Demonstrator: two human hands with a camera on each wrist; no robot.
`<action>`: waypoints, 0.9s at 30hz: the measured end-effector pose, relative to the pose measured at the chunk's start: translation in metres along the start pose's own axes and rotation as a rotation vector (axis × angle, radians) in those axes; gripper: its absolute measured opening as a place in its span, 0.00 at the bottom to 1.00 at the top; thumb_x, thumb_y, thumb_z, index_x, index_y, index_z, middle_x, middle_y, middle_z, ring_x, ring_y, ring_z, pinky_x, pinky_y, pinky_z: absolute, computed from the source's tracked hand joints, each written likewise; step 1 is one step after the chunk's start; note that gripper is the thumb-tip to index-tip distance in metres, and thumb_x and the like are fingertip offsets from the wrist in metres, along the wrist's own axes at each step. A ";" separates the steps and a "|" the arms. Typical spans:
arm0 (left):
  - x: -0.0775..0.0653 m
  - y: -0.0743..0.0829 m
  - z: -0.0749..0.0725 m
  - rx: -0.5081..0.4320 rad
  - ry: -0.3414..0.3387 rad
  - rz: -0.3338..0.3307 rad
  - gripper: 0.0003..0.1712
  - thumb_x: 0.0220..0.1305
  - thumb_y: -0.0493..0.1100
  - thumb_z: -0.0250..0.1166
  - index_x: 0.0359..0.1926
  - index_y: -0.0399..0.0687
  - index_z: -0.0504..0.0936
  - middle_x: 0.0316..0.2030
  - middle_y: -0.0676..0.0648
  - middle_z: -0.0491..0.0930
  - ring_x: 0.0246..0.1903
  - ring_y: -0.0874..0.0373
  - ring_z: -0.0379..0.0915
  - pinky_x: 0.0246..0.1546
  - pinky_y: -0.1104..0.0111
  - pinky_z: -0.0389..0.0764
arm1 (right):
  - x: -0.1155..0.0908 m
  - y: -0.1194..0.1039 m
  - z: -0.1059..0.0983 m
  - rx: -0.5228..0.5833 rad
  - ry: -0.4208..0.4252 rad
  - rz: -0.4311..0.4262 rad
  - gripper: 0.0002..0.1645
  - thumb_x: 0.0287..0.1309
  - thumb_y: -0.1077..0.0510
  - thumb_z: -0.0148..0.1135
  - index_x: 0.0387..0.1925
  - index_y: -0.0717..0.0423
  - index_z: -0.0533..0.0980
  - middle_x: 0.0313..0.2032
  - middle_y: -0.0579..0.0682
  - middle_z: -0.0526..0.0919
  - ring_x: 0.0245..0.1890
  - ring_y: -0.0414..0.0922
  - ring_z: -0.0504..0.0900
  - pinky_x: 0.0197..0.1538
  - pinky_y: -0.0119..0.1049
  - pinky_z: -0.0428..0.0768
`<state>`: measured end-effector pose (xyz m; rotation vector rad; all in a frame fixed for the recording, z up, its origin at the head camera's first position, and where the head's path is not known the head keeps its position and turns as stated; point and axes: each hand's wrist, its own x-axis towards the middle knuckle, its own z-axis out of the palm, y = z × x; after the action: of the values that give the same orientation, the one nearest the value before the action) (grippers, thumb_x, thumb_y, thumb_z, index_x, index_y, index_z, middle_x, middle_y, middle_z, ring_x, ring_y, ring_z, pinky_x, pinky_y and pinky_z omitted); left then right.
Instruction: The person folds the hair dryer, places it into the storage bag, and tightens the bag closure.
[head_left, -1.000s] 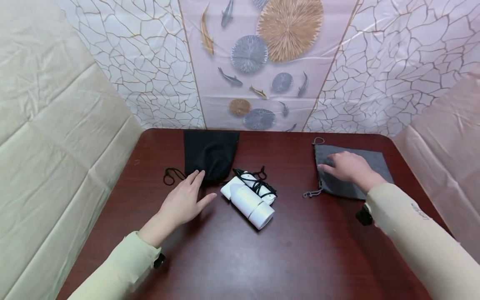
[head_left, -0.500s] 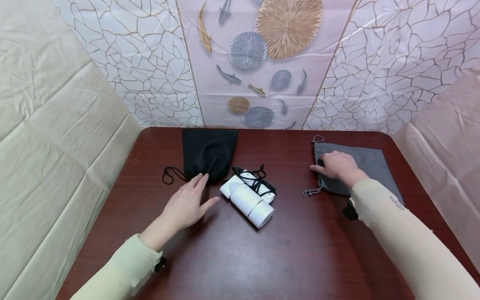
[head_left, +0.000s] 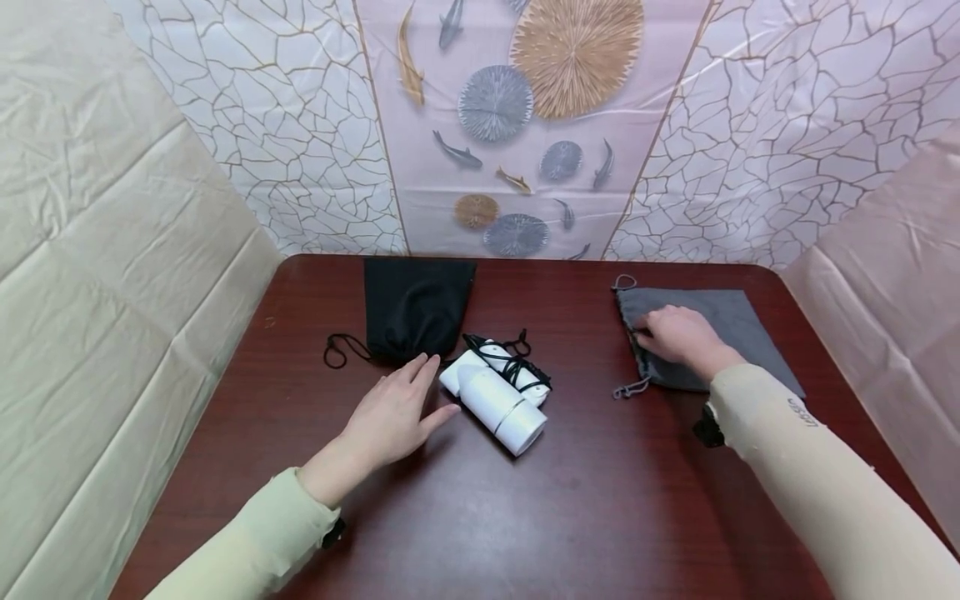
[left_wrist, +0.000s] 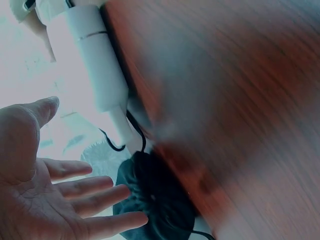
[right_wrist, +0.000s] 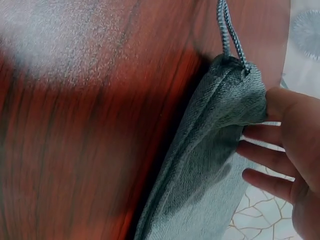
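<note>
My right hand (head_left: 681, 335) pinches the mouth edge of a grey drawstring bag (head_left: 738, 329) that lies flat at the right. In the right wrist view, thumb and forefinger meet at the bag's (right_wrist: 215, 115) gathered rim, and the other fingers lie against its side. My left hand (head_left: 390, 417) holds nothing; its fingers are spread, the tips close to the lower edge of a black drawstring bag (head_left: 416, 304). Just right of that hand lies a white folded hair dryer (head_left: 501, 408), its black cord (head_left: 516, 367) wound around the handle.
Everything lies on a dark red wooden table (head_left: 525, 525). Behind it hangs a patterned curtain (head_left: 495, 167), with cream cloth walls (head_left: 135, 275) on both sides. Looped cords of the black bag (head_left: 337, 350) stick out to the left.
The right hand first moved left over the grey bag, then took hold of its mouth edge, which has shifted slightly. The left hand has drifted a little right, towards the hair dryer.
</note>
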<state>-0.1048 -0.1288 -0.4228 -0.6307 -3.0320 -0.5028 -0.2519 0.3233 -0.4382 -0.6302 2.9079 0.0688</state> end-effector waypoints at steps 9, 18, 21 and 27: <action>0.002 0.030 0.005 -0.050 -0.027 -0.013 0.47 0.74 0.63 0.67 0.78 0.33 0.67 0.71 0.29 0.72 0.66 0.35 0.77 0.62 0.44 0.80 | -0.018 0.010 -0.009 0.177 0.116 0.051 0.19 0.76 0.59 0.61 0.61 0.66 0.83 0.54 0.68 0.87 0.25 0.48 0.81 0.30 0.46 0.76; 0.008 0.054 0.014 -0.071 -0.010 -0.016 0.48 0.74 0.63 0.67 0.76 0.29 0.67 0.70 0.26 0.73 0.63 0.34 0.79 0.59 0.45 0.83 | -0.032 0.014 -0.014 0.351 0.278 0.048 0.18 0.78 0.59 0.60 0.58 0.68 0.84 0.52 0.69 0.88 0.40 0.59 0.89 0.44 0.59 0.83; 0.009 0.058 0.019 -0.073 0.002 -0.016 0.49 0.74 0.63 0.67 0.76 0.28 0.67 0.70 0.26 0.73 0.61 0.33 0.81 0.56 0.44 0.84 | -0.036 0.013 -0.014 0.393 0.306 0.061 0.18 0.78 0.58 0.61 0.57 0.67 0.85 0.52 0.68 0.88 0.45 0.63 0.89 0.48 0.61 0.83; 0.011 0.062 0.026 -0.077 0.033 -0.010 0.48 0.74 0.62 0.68 0.76 0.28 0.68 0.69 0.24 0.73 0.61 0.32 0.80 0.57 0.44 0.84 | -0.042 0.009 -0.012 0.493 0.354 0.080 0.17 0.77 0.58 0.62 0.56 0.66 0.86 0.52 0.67 0.88 0.52 0.65 0.87 0.52 0.63 0.82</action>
<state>-0.0893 -0.0620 -0.4276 -0.6044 -2.9984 -0.6270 -0.2195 0.3483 -0.4193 -0.4737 3.0859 -0.7996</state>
